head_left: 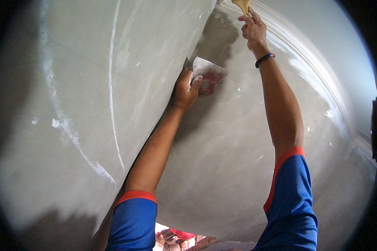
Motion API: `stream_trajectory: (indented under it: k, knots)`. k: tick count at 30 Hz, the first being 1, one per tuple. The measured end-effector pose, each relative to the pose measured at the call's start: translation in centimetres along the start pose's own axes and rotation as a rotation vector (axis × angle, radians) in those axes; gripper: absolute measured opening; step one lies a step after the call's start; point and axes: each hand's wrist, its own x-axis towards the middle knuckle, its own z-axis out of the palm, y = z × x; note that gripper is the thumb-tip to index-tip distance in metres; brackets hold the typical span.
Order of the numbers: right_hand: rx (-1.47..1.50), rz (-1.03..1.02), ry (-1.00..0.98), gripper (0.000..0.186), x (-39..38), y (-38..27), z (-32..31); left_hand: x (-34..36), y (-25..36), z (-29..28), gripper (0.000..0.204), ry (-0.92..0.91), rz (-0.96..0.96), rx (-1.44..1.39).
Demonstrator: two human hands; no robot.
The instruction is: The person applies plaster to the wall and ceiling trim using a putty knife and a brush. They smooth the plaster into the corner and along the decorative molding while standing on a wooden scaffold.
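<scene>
My left hand (185,90) is closed on a piece of sandpaper (209,71), reddish-brown and coated in white dust. The thumb lies over its near edge, and the sheet is close to the grey wall (213,138) by the inner corner. Higher up and to the right, my right hand (254,34) grips a paintbrush (241,5) with a pale wooden handle. Only part of the brush shows, since the picture's top edge cuts it off. It is up near the white cornice (289,31).
Another grey wall (79,104) with white streaks meets this one in a corner on my left. The pale ceiling (335,37) lies beyond the cornice. A dark object (376,129) stands at the right rim. Red and pale things (182,236) show below, too small to identify.
</scene>
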Motion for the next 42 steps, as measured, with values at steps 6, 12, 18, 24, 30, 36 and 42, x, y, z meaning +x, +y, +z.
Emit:
stream_trajectory:
  k: [6,12,18,24,30,36,42]
  knots:
    - [-0.355,0.209,0.179,0.043,-0.6,0.3,0.3,-0.1,-0.7,-0.3,0.023,0.028,0.000,-0.004]
    - [-0.913,0.061,0.550,0.033,-4.3,0.1,-5.7,0.0,0.8,-0.8,0.015,0.013,-0.023,-0.028]
    - [-1.150,0.003,0.351,0.043,-3.4,-1.5,-1.4,0.1,0.5,-0.1,0.020,0.006,-0.017,0.020]
    - [-0.977,0.034,0.014,0.040,-1.0,-3.8,6.5,-0.2,-0.6,0.0,0.029,0.011,-0.007,0.002]
    - [-0.120,0.237,0.057,0.024,0.6,-4.3,5.7,-0.2,0.2,0.1,0.031,-0.015,-0.048,-0.002]
    - [0.259,-0.213,-0.041,0.039,-5.4,-6.4,4.1,0.1,0.5,-0.8,0.020,0.036,0.025,0.034]
    - [0.062,0.095,0.000,0.040,-2.3,0.4,2.7,0.1,0.0,-0.1,0.023,0.017,0.038,0.015]
